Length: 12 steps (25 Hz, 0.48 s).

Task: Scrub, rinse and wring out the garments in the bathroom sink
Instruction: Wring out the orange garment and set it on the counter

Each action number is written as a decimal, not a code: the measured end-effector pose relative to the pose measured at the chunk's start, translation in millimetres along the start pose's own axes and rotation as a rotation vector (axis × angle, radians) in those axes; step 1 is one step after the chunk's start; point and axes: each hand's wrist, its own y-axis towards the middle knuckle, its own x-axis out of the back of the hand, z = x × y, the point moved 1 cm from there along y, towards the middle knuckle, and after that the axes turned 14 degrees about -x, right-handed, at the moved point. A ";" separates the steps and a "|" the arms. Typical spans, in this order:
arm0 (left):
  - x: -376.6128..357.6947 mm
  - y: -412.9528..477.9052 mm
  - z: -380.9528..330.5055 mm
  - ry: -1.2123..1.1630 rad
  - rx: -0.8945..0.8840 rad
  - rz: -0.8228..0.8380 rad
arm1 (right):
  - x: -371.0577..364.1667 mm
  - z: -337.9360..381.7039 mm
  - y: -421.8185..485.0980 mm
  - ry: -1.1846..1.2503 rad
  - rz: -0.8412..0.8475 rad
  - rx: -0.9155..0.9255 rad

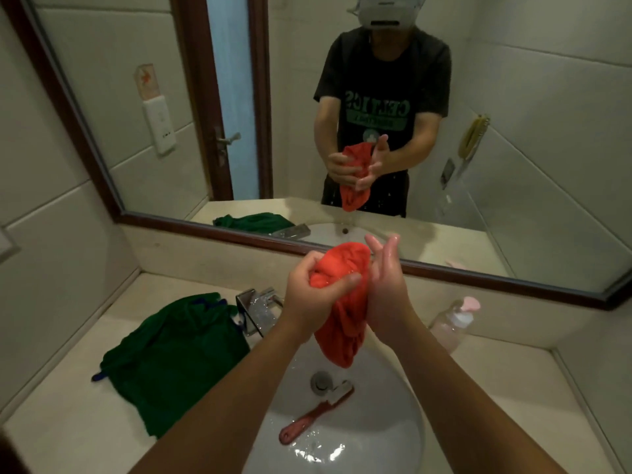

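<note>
The left hand (314, 292) is curled round a red garment (342, 323), against which the right hand (386, 282) is pressed flat, fingers straight. The garment is held over the sink (386, 422), where a pink brush (316, 415) lies by the drain (321, 381). A green garment (174, 354) is spread on the counter's (68, 432) left side.

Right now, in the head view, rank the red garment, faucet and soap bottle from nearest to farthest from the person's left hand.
1. Red garment, gripped in the left hand.
2. Faucet, just left of it.
3. Soap bottle, on the counter at right.
</note>
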 end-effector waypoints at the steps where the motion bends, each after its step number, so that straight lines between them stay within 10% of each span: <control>1: -4.8 2.2 0.7 -0.035 0.026 -0.029 | 10.8 -3.3 -2.8 -0.098 0.003 0.001; 8: -26.9 10.0 32.5 -0.269 0.362 -0.187 | 62.5 -60.1 -9.3 -0.505 0.051 -0.012; 12: -31.4 11.8 49.2 -0.233 0.460 0.063 | 74.1 -72.3 -3.8 -0.353 0.077 -0.166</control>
